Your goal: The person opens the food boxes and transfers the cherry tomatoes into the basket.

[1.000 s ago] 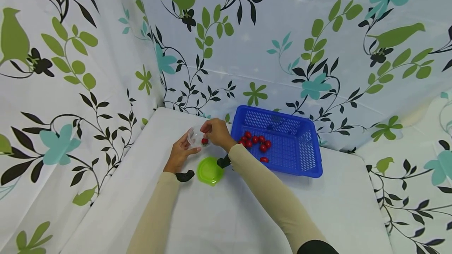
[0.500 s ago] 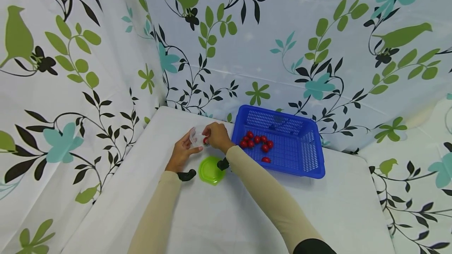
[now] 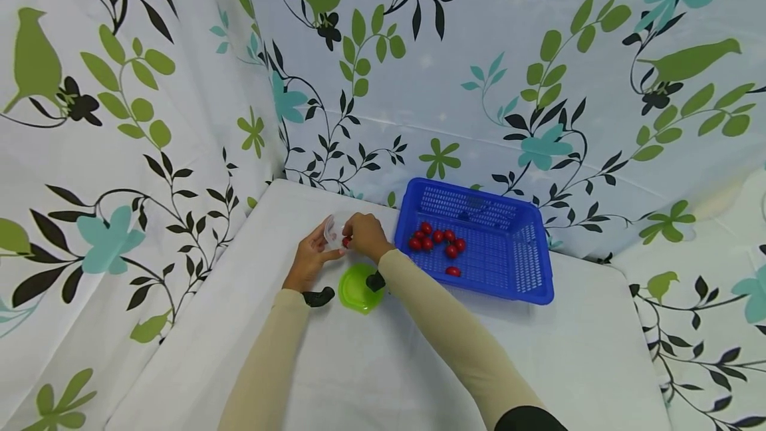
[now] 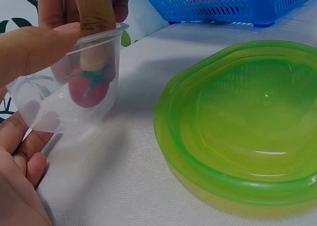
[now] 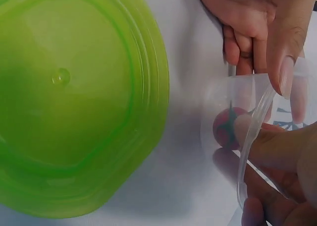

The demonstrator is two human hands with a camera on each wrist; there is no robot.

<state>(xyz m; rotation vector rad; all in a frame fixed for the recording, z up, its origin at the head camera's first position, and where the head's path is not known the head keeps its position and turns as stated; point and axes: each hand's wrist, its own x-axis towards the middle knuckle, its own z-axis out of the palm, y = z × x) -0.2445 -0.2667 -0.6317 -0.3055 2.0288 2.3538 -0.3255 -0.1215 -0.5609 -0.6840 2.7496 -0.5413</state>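
My left hand grips a small clear plastic container, tilted, above the left part of the table. Its thumb lies over the rim, with fingers beneath in the left wrist view. Fingers of my right hand reach inside the container and pinch a red cherry tomato with a green calyx. The right wrist view shows the thumb against that tomato. Whether other tomatoes lie behind the fingers is hard to tell. Just below the hands, a translucent green lid rests on the white cloth.
Right of the hands stands a blue perforated basket with several cherry tomatoes in its left half. A white cloth covers the table. Patterned curtains hang behind and at both sides.
My right hand has lowered its fingers, with a red tomato, from the container's opening down into it. The left hand keeps holding the container. The head view has shifted slightly.
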